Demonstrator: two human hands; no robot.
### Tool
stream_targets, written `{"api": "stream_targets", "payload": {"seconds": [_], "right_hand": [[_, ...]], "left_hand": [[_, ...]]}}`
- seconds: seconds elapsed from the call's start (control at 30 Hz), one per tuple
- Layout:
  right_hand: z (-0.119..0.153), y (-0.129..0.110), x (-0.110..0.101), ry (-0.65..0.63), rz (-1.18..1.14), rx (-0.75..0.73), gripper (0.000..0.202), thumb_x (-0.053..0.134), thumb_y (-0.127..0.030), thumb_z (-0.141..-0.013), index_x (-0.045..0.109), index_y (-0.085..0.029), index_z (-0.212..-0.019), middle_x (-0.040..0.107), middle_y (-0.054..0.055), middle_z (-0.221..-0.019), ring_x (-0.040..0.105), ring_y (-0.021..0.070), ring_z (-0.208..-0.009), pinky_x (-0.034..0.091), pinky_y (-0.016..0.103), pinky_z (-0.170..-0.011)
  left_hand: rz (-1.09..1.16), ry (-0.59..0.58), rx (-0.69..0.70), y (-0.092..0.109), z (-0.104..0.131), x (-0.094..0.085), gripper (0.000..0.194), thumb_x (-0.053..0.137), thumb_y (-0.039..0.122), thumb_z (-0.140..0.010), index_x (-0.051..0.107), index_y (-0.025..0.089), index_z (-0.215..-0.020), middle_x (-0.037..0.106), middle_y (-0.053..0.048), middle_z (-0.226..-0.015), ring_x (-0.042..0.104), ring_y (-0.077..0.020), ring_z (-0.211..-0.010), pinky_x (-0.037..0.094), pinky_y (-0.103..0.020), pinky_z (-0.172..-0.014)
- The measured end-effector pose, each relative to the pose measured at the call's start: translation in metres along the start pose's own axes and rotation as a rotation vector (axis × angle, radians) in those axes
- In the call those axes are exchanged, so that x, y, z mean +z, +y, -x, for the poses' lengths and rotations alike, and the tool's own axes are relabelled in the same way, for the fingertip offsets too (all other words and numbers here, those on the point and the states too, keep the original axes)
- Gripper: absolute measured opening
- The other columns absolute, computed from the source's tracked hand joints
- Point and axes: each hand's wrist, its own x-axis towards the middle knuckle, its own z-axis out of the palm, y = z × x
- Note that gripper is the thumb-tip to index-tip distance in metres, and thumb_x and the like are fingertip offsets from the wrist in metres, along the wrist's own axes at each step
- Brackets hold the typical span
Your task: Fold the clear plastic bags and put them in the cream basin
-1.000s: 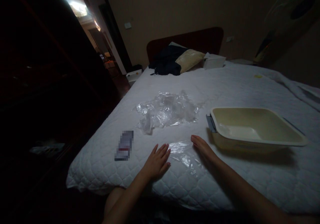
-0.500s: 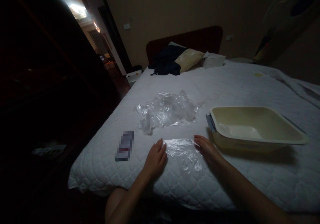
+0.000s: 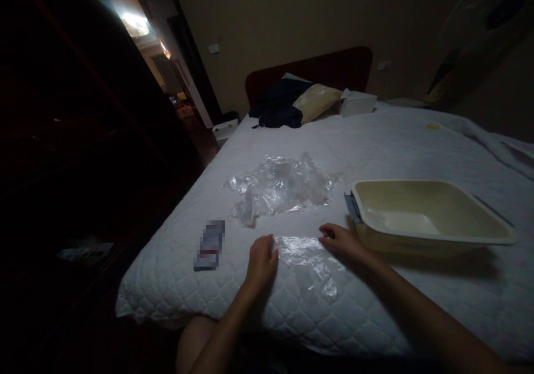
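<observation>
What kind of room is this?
Most likely a bedroom: a broad white quilted bed, a dark reddish-brown headboard with rounded corners, and a plump beige cushion in front of it.

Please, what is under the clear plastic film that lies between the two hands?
Under the clear plastic film, between the left hand and the right hand, is the white quilted bedspread. It shows around the film; what the shiny creases and hands cover cannot be seen.

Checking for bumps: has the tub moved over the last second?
No. Against the headboard, the tub keeps its place on the bed; only the whole view drifts slightly.
</observation>
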Motion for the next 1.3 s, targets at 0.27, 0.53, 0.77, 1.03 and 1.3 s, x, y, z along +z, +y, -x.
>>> {"api": "stream_targets", "payload": {"seconds": [0.27,0.53,0.77,1.03,1.3], "right_hand": [[0.008,-0.005,0.0,-0.151,-0.055,0.081,0.017,0.053,-0.031,-0.069,0.058,-0.015,-0.072,0.056,0.001,-0.062,0.048,0.0113,-0.054,0.035,0.021,-0.047],[0.009,0.0,0.0,-0.169,-0.104,0.076,0.016,0.057,-0.029,-0.065,0.058,-0.015,-0.07,0.053,0.0,-0.06,0.046,0.0111,-0.055,0.033,0.022,-0.049],[0.002,0.004,0.001,-0.09,-0.237,0.064,0.022,0.056,-0.036,-0.068,0.058,-0.016,-0.076,0.057,0.002,-0.066,0.05,0.0132,-0.06,0.037,0.023,-0.053],[-0.001,0.011,0.0,-0.061,-0.177,0.021,0.029,0.055,-0.041,-0.071,0.06,-0.015,-0.083,0.062,0.007,-0.081,0.056,0.0192,-0.076,0.043,0.029,-0.068],[0.001,0.014,-0.012,-0.178,-0.014,0.019,0.031,0.065,-0.033,-0.063,0.059,-0.014,-0.087,0.06,0.007,-0.081,0.054,0.019,-0.074,0.042,0.029,-0.066]], "left_hand": [[0.496,0.053,-0.288,0.007,-0.017,0.018,0.047,0.057,0.015,-0.069,0.048,0.018,-0.115,0.055,-0.009,-0.109,0.053,-0.0197,-0.101,0.04,-0.036,-0.089],[0.733,0.057,-0.499,0.007,-0.026,0.018,0.042,0.07,0.022,-0.059,0.057,0.017,-0.098,0.057,-0.006,-0.093,0.055,-0.0183,-0.091,0.04,-0.032,-0.084],[0.952,-0.085,-0.563,0.01,-0.034,0.01,0.05,0.076,0.019,-0.049,0.058,0.02,-0.095,0.056,0.0,-0.075,0.056,-0.0142,-0.075,0.042,-0.029,-0.074],[0.76,-0.126,-0.471,0.016,-0.034,0.017,0.021,0.067,0.018,-0.053,0.058,0.014,-0.071,0.053,0.002,-0.064,0.049,-0.0108,-0.062,0.037,-0.022,-0.06],[0.687,-0.203,-0.476,0.013,-0.033,0.017,0.039,0.068,0.016,-0.054,0.057,0.017,-0.091,0.055,0.0,-0.076,0.051,-0.013,-0.071,0.039,-0.023,-0.065]]}}
